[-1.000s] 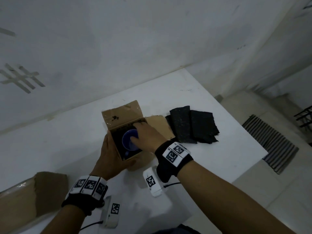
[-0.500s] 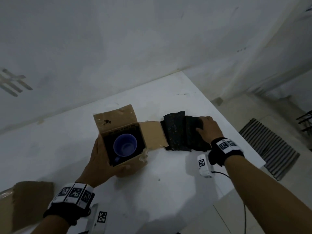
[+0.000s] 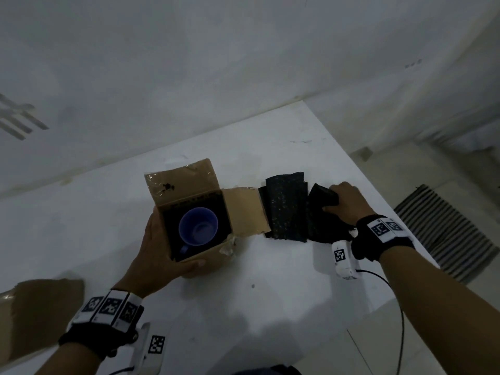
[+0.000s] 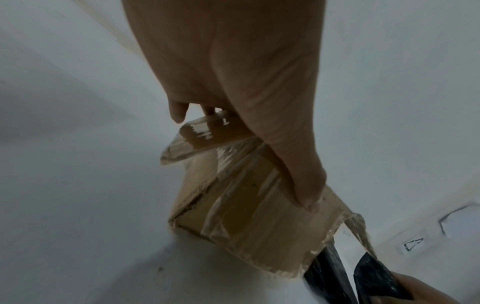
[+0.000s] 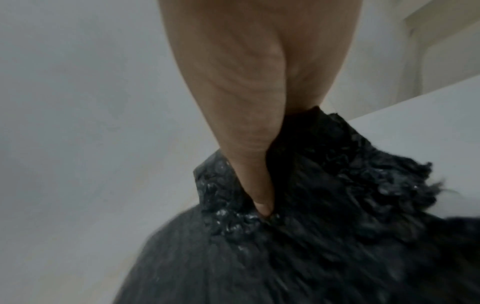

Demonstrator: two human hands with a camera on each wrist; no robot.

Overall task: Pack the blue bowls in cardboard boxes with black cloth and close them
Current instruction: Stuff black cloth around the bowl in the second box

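An open cardboard box [image 3: 244, 212] stands on the white table, lined in black, with a blue bowl [image 3: 198, 226] upright inside. My left hand [image 3: 157, 253] grips the box from its left side, thumb along the near wall [image 4: 306, 185]. To the right of the box lie folded pieces of black cloth [image 3: 286, 207]. My right hand [image 3: 346, 204] grips the rightmost piece of black cloth [image 3: 320, 201], thumb pressed into the fabric [image 5: 259, 197], and lifts its edge.
Another cardboard box [image 3: 32, 315] sits at the table's near left corner. The white table [image 3: 270, 293] ends just right of the cloth, with a striped floor mat [image 3: 443, 234] below. A white wall runs behind the table.
My right hand left the bowl in the box, moved right to the cloth pile and took hold of the rightmost piece. The left hand stays on the box.
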